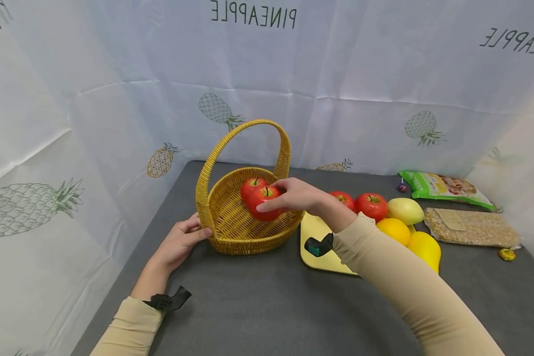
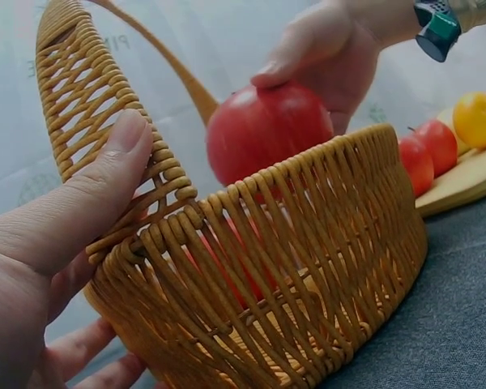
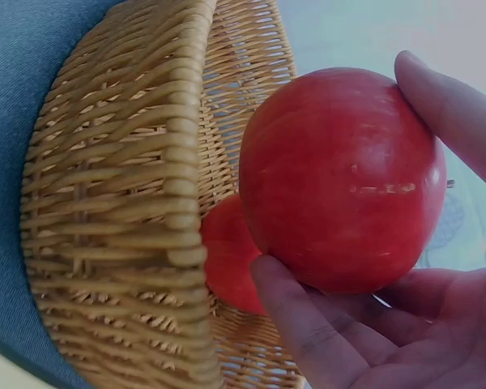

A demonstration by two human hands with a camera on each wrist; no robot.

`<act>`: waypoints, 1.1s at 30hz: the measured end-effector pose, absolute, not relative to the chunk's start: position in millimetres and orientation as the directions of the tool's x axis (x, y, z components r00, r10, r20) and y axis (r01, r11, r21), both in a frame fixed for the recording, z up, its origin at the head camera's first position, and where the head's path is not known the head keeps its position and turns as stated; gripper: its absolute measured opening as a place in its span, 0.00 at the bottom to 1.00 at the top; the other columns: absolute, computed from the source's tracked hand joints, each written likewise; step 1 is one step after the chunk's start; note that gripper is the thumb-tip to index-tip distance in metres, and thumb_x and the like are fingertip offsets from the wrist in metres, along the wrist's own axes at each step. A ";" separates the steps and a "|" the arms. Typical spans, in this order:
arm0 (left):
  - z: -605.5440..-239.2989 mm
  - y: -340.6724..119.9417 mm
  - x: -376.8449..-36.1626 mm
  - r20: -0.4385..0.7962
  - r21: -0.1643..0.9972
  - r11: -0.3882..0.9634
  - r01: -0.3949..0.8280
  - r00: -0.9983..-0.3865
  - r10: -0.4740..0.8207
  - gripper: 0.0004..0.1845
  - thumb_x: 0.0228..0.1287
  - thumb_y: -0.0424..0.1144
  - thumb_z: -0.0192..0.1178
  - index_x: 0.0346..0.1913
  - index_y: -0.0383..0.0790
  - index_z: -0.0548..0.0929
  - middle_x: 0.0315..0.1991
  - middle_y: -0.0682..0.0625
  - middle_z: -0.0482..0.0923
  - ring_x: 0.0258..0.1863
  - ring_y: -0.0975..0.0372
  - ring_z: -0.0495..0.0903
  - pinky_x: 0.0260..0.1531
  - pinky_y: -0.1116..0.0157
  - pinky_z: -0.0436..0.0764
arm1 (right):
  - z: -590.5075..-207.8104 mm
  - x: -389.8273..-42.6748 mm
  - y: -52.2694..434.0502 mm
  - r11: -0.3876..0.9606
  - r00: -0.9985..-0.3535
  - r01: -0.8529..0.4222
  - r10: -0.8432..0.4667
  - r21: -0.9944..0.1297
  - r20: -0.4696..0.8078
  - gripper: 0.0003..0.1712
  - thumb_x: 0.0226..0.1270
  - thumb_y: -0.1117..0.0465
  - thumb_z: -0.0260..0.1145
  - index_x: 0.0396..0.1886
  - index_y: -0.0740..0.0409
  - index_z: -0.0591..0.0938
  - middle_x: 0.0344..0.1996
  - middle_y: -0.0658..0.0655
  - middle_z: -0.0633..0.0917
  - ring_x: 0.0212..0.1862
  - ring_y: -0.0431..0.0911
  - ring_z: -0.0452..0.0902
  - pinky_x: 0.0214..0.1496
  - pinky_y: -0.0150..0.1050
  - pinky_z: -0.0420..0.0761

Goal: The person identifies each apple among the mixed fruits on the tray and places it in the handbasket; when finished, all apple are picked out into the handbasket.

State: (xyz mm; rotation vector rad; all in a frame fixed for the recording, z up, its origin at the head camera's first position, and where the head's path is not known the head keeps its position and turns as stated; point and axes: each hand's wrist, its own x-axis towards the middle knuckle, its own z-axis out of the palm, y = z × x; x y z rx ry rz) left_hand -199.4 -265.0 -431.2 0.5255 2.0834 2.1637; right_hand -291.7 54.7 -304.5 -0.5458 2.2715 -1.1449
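Grasping right hand (image 1: 295, 194): thumb and fingers are bent round the sides of an apple, with no sign of slack.
Held apple (image 1: 263, 201): between those fingers, stem side up, over the inside of the basket.
Left hand (image 1: 178, 244): thumb laid on the foot of the handle (image 1: 283, 153), fingers loosely spread against the outer wall, grasping nothing firmly; light inward pressure there should be enough to stop sliding.
Basket (image 1: 244, 246): below the right fingers and just inside the left thumb; its wall looks springy, so knocking the rim could tip it.
Resting apple (image 1: 250, 187): beyond the right fingertips, inside the basket; whether it touches the held one I cannot tell.
Basket floor (image 1: 231, 222): bare weave shows nearer than the right fingertips and toward the left thumb, which seems the kindest spot for setting down.
Lowering: best done slowly, knuckles kept clear of the rim, until the weave bears the weight.
Letting go: spread the thumb first, then lift straight up, since a round apple may roll.
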 end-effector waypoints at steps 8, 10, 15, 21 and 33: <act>-431.8 -266.3 -198.1 0.183 0.983 -0.062 0.173 -0.937 0.297 0.16 0.75 0.32 0.61 0.61 0.28 0.83 0.81 0.36 0.49 0.81 0.47 0.40 0.64 0.72 0.68 | -303.9 -298.1 40.1 0.517 -0.745 -0.045 -0.587 -0.855 -0.316 0.43 0.60 0.48 0.79 0.69 0.59 0.72 0.59 0.58 0.77 0.59 0.53 0.76 0.59 0.55 0.80; -431.1 -266.1 -197.7 0.180 0.984 -0.060 0.170 -0.938 0.297 0.19 0.74 0.32 0.62 0.61 0.23 0.80 0.80 0.36 0.49 0.80 0.48 0.41 0.64 0.72 0.68 | -303.0 -299.6 37.3 0.514 -0.743 -0.033 -0.586 -0.857 -0.323 0.43 0.61 0.49 0.79 0.70 0.60 0.71 0.60 0.58 0.76 0.59 0.53 0.76 0.59 0.54 0.80; -428.9 -264.6 -197.2 0.180 0.984 -0.061 0.169 -0.938 0.296 0.22 0.74 0.33 0.63 0.62 0.18 0.76 0.80 0.38 0.51 0.80 0.50 0.44 0.64 0.71 0.68 | -303.4 -303.8 31.7 0.521 -0.754 -0.020 -0.569 -0.853 -0.329 0.43 0.60 0.48 0.79 0.69 0.60 0.72 0.60 0.58 0.76 0.59 0.53 0.77 0.59 0.54 0.80; -429.3 -264.1 -198.0 0.174 0.985 -0.061 0.164 -0.939 0.296 0.19 0.73 0.32 0.63 0.60 0.23 0.80 0.81 0.39 0.50 0.80 0.50 0.43 0.64 0.72 0.68 | -308.4 -308.1 28.1 0.510 -0.756 -0.001 -0.563 -0.860 -0.334 0.42 0.59 0.48 0.80 0.69 0.58 0.73 0.61 0.58 0.76 0.60 0.53 0.76 0.60 0.55 0.80; -429.5 -264.0 -199.8 0.182 0.983 -0.067 0.170 -0.937 0.299 0.15 0.73 0.32 0.63 0.58 0.30 0.84 0.80 0.37 0.52 0.80 0.50 0.43 0.64 0.71 0.68 | -311.5 -316.5 12.7 0.491 -0.733 -0.021 -0.600 -0.871 -0.320 0.41 0.57 0.49 0.81 0.67 0.54 0.75 0.59 0.56 0.77 0.59 0.52 0.76 0.59 0.50 0.81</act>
